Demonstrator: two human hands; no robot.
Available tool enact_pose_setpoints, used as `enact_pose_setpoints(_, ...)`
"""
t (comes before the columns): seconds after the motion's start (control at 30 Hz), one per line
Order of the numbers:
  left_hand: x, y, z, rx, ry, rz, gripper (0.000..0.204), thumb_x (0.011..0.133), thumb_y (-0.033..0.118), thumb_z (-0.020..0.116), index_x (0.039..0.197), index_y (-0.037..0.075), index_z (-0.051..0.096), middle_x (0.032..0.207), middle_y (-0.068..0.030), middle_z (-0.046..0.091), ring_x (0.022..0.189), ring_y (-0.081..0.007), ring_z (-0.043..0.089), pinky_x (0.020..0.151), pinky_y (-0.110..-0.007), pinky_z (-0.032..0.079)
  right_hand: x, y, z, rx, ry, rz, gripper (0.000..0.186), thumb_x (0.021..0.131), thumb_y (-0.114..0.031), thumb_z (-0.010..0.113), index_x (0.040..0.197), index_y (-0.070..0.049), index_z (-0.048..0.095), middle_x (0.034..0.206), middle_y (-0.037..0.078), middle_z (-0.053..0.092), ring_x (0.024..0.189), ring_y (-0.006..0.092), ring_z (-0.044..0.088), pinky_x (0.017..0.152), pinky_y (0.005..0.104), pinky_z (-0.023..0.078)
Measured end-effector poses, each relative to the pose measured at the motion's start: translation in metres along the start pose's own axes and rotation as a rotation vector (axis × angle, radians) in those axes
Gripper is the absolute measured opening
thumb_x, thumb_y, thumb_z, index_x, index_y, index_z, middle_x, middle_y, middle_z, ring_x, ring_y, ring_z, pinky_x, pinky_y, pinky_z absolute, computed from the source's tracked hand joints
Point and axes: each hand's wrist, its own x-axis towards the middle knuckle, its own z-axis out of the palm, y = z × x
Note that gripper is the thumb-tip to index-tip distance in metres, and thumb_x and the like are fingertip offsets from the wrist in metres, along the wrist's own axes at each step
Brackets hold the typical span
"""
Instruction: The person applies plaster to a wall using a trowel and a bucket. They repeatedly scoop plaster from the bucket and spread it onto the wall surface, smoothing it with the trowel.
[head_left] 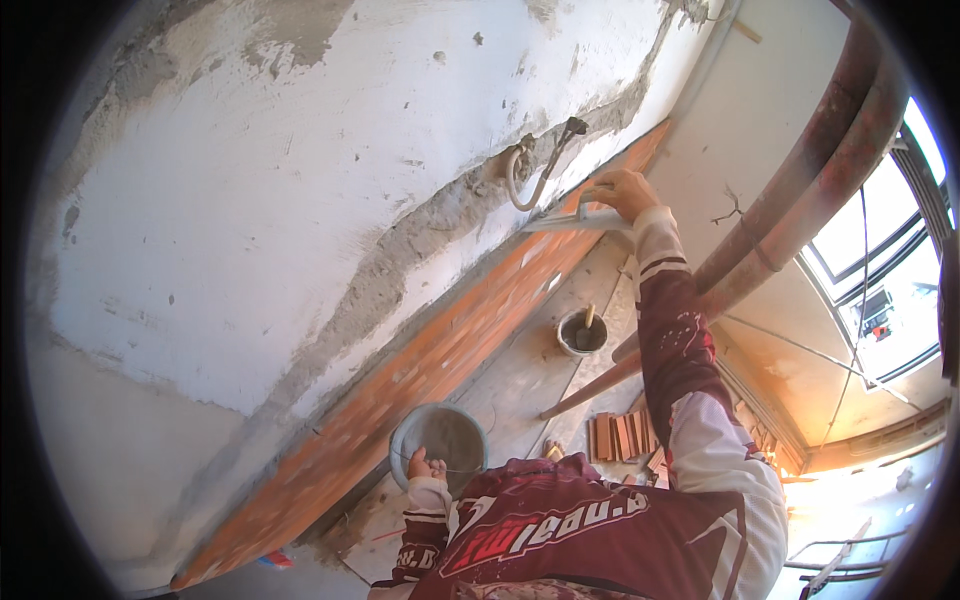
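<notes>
My right hand (pixel 626 192) is closed round the handle of a plastering trowel (pixel 580 221), reached out to the wall. The trowel's pale blade touches or nearly touches the wall beside the brick strip. Lower down, my left hand (pixel 424 466) is closed at the grey bucket (pixel 398 432), seemingly on its thin wire handle. The bucket hangs close to the brick strip, and its inside looks grey. Just above the trowel, a looped conduit (pixel 514 180) and a dark cable end stick out of the white wall (pixel 250 230).
A band of exposed orange brick (pixel 400 400) runs along the wall. On the floor, a small bucket (pixel 568 342) holds a stick-handled tool, near stacked bricks (pixel 620 437). Thick reddish pipes (pixel 775 225) cross at right, before a window (pixel 870 270). A slanted prop (pixel 590 389) reaches the floor.
</notes>
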Motion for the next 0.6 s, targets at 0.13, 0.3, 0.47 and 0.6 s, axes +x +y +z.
enact_pose_setpoints(0.13, 0.004, 0.005, 0.002, -0.001, 0.03, -0.039, 0.027, 0.082, 0.016, 0.06, 0.066, 0.014, 0.039, 0.052, 0.0022, 0.029, 0.043, -0.0127, 0.034, 0.05, -0.029, 0.038, 0.01, 0.0, -0.001, -0.037, 0.001, -0.02, 0.032, 0.076, -0.028, 0.064, 0.096, -0.003, 0.068, 0.088, 0.016, 0.067, 0.083, 0.0277, 0.064, 0.077, 0.0355, 0.048)
enact_pose_setpoints(0.3, -0.004, 0.018, 0.007, -0.005, 0.074, -0.023, 0.032, 0.082, 0.016, 0.059, 0.062, 0.014, 0.035, 0.05, 0.0022, 0.029, 0.042, -0.0128, 0.033, 0.049, -0.029, 0.036, 0.01, -0.021, 0.005, -0.156, -0.047, -0.003, 0.033, 0.076, -0.029, 0.063, 0.096, -0.004, 0.069, 0.09, 0.016, 0.067, 0.084, 0.0267, 0.064, 0.077, 0.0348, 0.048)
enact_pose_setpoints(0.47, -0.009, 0.027, 0.01, 0.048, 0.09, -0.031, 0.029, 0.083, 0.017, 0.059, 0.066, 0.013, 0.037, 0.048, 0.0018, 0.028, 0.041, -0.0125, 0.032, 0.05, -0.028, 0.037, -0.037, -0.018, 0.019, -0.03, 0.146, 0.033, 0.032, 0.075, -0.029, 0.062, 0.096, -0.006, 0.069, 0.09, 0.017, 0.066, 0.086, 0.0311, 0.063, 0.078, 0.0381, 0.047)
enact_pose_setpoints(0.6, -0.002, 0.034, 0.003, 0.066, 0.054, -0.031, 0.026, 0.084, 0.02, 0.057, 0.068, 0.012, 0.038, 0.048, 0.0019, 0.027, 0.04, -0.0124, 0.03, 0.05, -0.028, 0.037, -0.073, -0.018, 0.047, 0.112, 0.205, 0.129, 0.029, 0.075, -0.027, 0.061, 0.095, -0.007, 0.068, 0.091, 0.018, 0.065, 0.085, 0.0336, 0.062, 0.079, 0.0395, 0.047)
